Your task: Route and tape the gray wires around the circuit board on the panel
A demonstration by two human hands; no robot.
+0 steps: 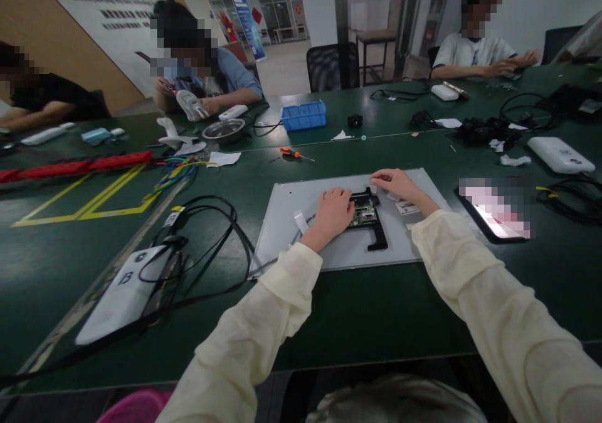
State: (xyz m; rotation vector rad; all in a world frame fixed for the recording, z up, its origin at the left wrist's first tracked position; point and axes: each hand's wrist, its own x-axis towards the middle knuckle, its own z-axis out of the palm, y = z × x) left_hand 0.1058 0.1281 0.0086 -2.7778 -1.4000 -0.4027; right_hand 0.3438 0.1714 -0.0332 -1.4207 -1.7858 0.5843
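A flat light-grey panel (324, 255) lies on the green table before me. On it sits a black plastic bracket (380, 235) with a green circuit board (364, 214) inside. My left hand (332, 213) covers the bracket's left side, its fingers curled down onto the bracket and the board's edge. At the bracket's far right corner is my right hand (392, 183), thumb and fingers brought together; whatever is between them is too small to make out. Beside my right wrist a white printed label (407, 207) shows on the panel. Left of my left hand, a white strip (301, 222) stands up.
Left of the panel lie a white power bank (125, 291) and looped black cables (235, 222). A phone (493, 213) rests to the right. Beyond the panel are an orange-handled screwdriver (294, 154) and a blue bin (303, 116). Several people sit across the table.
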